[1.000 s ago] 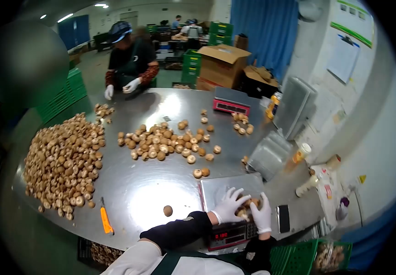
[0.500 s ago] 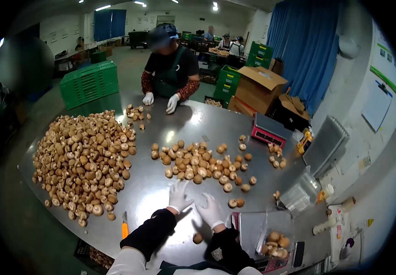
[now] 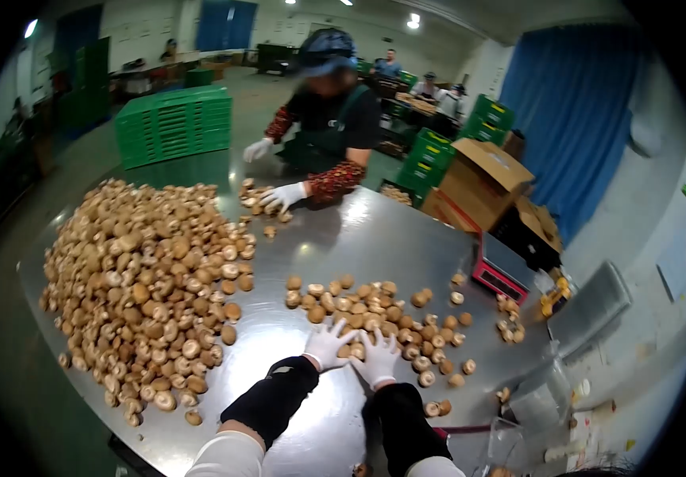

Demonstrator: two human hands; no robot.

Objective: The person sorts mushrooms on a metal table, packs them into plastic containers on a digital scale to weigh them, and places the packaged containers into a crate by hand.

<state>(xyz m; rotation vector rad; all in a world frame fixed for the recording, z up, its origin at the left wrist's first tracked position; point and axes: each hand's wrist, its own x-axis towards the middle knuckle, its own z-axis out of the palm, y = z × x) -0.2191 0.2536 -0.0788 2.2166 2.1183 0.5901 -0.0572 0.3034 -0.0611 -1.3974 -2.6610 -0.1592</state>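
Observation:
My left hand [image 3: 328,345], in a white glove, lies with its fingers spread at the near edge of a loose group of brown mushrooms [image 3: 371,316]. Beside it, my gloved right hand [image 3: 377,359] is open too, fingers stretched forward among the nearest mushrooms. The two hands almost meet at the thumbs, and a few mushrooms sit in the gap between their fingertips. Neither hand is closed around anything. To the left rises a large heap of mushrooms [image 3: 148,286] on the metal table [image 3: 279,278].
Across the table a co-worker's gloved hand [image 3: 283,196] touches a small mushroom group. Green crates [image 3: 174,127] stand at the far left. A red scale [image 3: 502,266] sits at the right, near cardboard boxes [image 3: 482,179]. Clear plastic containers [image 3: 541,393] lie at the right edge.
Both my hands have moved forward from bare table to the edge of the mushroom group. My view has shifted. The co-worker's hand has moved onto the small mushroom group.

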